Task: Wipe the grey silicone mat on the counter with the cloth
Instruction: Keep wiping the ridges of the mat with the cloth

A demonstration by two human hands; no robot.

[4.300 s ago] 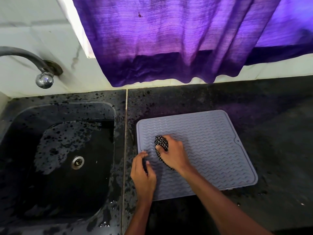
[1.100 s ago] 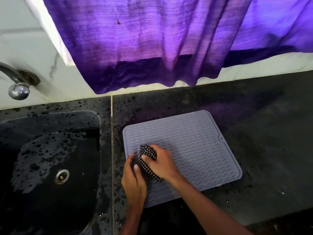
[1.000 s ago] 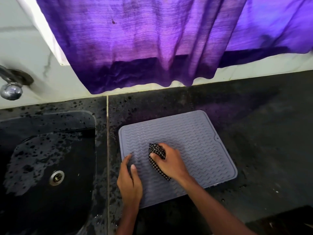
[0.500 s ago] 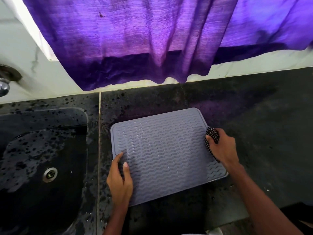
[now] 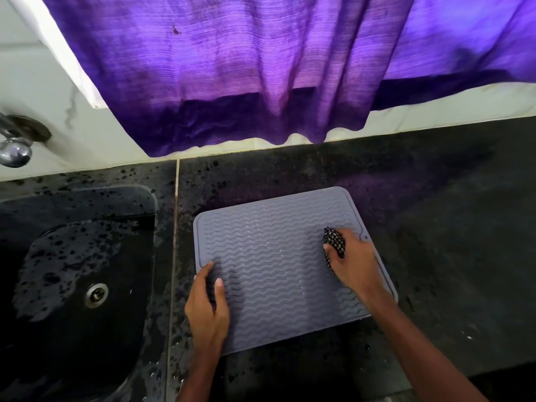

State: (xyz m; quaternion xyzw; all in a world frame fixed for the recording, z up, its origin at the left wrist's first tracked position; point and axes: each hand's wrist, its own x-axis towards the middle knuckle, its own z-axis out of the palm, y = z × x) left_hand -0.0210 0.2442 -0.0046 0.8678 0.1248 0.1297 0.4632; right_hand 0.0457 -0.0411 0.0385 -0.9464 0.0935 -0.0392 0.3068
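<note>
Mat (image 5: 275, 274) flat on table (image 5: 452, 227), near sink (image 5: 78, 285). We judge mat soft, light, likely to slide on wet stone. We pin left edge with left hand (image 5: 207, 306), fingers straight. Right hand (image 5: 356, 266) grips bunched cloth (image 5: 335, 245) by mat's right edge.

Purple curtain (image 5: 261, 68) hangs over black counter (image 5: 435, 227); wet black sink (image 5: 72, 271) at left, chrome tap (image 5: 13, 150) above.

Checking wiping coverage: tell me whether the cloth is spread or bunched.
Bunched: the checked cloth is balled in the right hand, pressed on the mat.
</note>
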